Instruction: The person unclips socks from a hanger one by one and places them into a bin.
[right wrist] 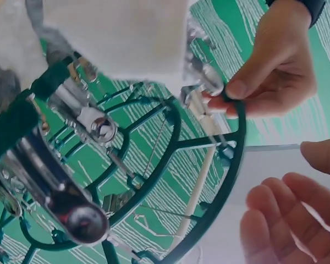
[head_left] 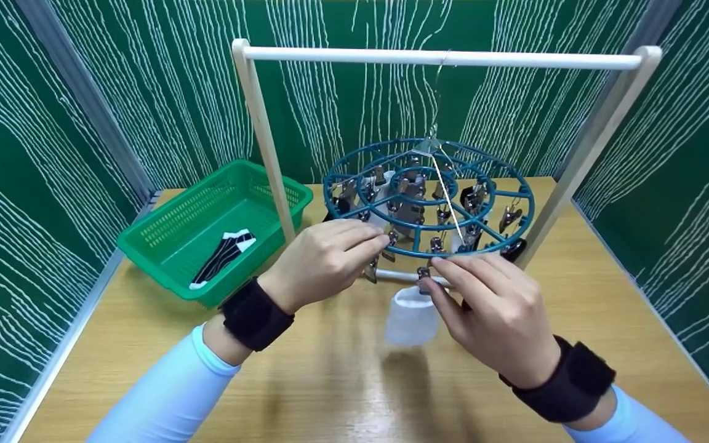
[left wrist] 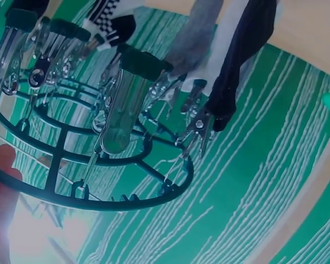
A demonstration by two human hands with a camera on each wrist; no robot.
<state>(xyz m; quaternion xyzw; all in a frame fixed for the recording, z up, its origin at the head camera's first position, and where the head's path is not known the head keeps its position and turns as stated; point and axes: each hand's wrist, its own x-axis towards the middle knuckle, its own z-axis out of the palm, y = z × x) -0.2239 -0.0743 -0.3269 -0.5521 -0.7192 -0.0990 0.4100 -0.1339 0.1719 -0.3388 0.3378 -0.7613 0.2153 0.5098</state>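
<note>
A round blue-green clip hanger (head_left: 416,251) hangs by a metal hook from the rod of a frame. My left hand (head_left: 328,261) pinches its near rim between thumb and fingers, as the right wrist view also shows. At the front, a white sock (head_left: 413,320) dangles from a metal clip. My right hand (head_left: 496,301) is beside that clip; in the right wrist view its fingers (right wrist: 280,214) are spread loosely, apart from the rim and holding nothing. Several other clips hang around the rings, and a black sock (left wrist: 239,60) is clipped on in the left wrist view.
A green basket (head_left: 164,274) on the wooden table (head_left: 324,381) contains a black-and-white striped sock (head_left: 225,258). The white rod (head_left: 354,55) crosses above, on wooden uprights (head_left: 266,135) either side. Green walls with white lines (head_left: 164,80) enclose the table.
</note>
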